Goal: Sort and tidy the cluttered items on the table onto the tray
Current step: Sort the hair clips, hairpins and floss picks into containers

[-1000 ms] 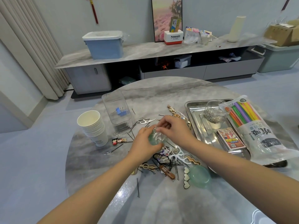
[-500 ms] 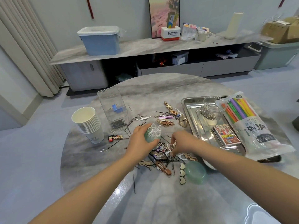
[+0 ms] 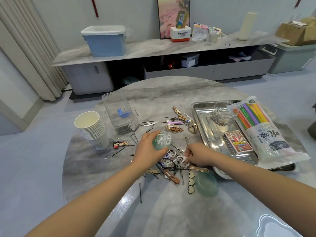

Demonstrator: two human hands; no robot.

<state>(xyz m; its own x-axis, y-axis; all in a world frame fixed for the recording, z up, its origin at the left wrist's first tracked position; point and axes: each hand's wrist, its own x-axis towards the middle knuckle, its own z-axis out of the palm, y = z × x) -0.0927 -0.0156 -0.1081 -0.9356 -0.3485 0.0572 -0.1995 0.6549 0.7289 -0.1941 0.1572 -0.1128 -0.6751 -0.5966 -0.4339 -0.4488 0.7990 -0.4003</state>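
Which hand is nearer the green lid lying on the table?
The right hand. It sits just above the green lid, pinching a white floss pick; the left hand is farther away, up and left, holding the green jar.

Glossy marble-look table [image 3: 171, 93], shiny metal tray [image 3: 201, 124], matt paper cups [image 3: 92, 129].

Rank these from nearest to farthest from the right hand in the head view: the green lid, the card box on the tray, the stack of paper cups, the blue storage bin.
From the right hand:
1. Green lid, on the table just below the hand, toward the person.
2. Card box, to its right, on the tray.
3. Stack of paper cups, far left on the table.
4. Blue storage bin, on the cabinet across the room.
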